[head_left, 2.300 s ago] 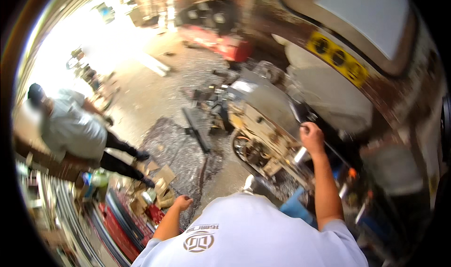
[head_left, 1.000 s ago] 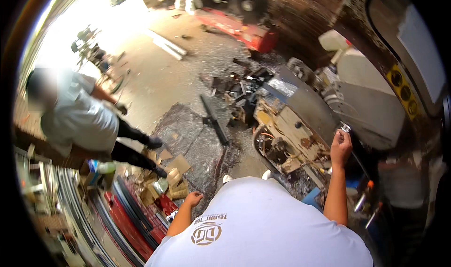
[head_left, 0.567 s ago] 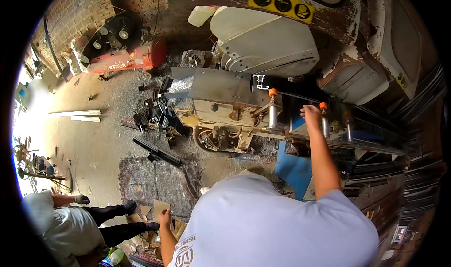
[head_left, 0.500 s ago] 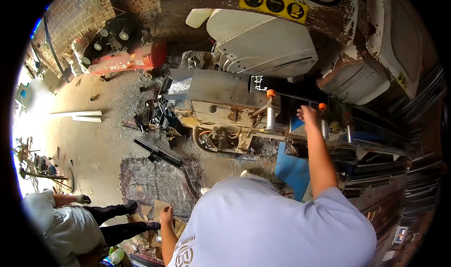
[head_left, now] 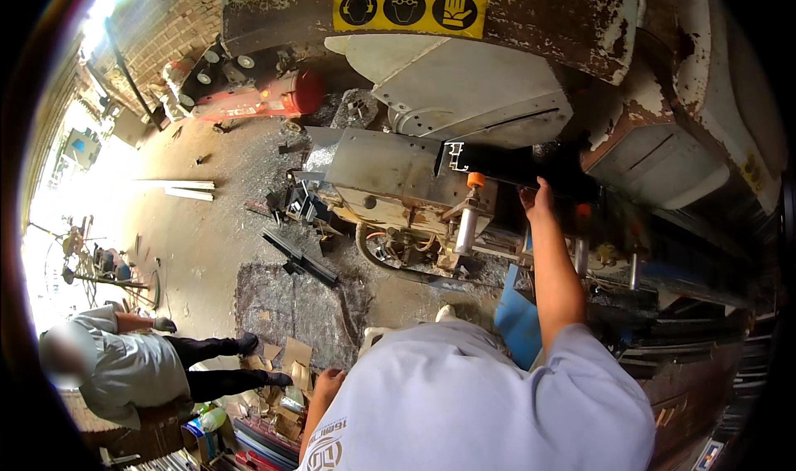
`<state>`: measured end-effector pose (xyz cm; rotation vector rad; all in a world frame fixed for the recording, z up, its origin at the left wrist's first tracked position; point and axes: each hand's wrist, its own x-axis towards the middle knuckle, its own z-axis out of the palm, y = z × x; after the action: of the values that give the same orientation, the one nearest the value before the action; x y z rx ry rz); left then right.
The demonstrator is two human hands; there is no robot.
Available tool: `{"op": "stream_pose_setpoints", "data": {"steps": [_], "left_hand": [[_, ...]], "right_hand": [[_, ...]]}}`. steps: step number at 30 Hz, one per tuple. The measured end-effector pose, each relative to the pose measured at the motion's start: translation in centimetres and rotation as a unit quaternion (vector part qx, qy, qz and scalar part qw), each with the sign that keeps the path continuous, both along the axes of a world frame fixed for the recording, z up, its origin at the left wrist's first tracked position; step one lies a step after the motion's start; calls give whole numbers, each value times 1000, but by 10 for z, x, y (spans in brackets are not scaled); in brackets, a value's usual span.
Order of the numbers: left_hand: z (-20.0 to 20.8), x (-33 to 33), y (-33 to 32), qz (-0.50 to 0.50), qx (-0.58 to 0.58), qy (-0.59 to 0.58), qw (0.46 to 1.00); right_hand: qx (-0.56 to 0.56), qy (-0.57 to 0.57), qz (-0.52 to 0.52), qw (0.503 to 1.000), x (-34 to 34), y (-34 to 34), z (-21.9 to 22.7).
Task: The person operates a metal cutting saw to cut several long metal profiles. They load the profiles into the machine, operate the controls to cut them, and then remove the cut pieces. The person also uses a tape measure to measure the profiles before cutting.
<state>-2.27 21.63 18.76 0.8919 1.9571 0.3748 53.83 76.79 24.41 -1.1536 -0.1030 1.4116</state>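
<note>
A dark metal profile (head_left: 502, 162) lies across the saw machine's bed, its bright cut end (head_left: 455, 157) facing left. My right hand (head_left: 538, 199) reaches up to the profile's near edge, thumb and fingers apart; contact with it is not certain. Just left of that hand stands a clamp cylinder with an orange cap (head_left: 475, 180). A second orange-capped clamp (head_left: 583, 214) is to its right, blurred. My left hand (head_left: 330, 381) hangs low beside my body with curled fingers, and nothing shows in it. Part of this hand is hidden by my shirt.
Pale machine guards (head_left: 473, 81) hang over the bed. Offcuts (head_left: 303, 210) and a dark profile piece (head_left: 298, 257) lie on the floor. A red compressor (head_left: 265, 96) stands at the far left, another person (head_left: 141, 359) at the lower left. Stacked profiles (head_left: 696, 330) fill the right.
My right hand has shifted from beside the clamps to the profile's edge, with its fingers spreading. My left hand has come closer to my body. The view has turned slightly.
</note>
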Motion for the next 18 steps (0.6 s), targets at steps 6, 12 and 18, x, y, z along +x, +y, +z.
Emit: {"op": "stream_pose_setpoints", "data": {"steps": [6, 12, 18], "left_hand": [[53, 34, 57, 122, 69, -77, 987], [173, 57, 205, 33, 260, -114, 958], [194, 80, 307, 129, 369, -374, 841]], "right_hand": [[104, 40, 12, 994, -36, 8, 21], [165, 63, 79, 981, -50, -67, 83], [91, -32, 201, 975, -100, -167, 110]]}}
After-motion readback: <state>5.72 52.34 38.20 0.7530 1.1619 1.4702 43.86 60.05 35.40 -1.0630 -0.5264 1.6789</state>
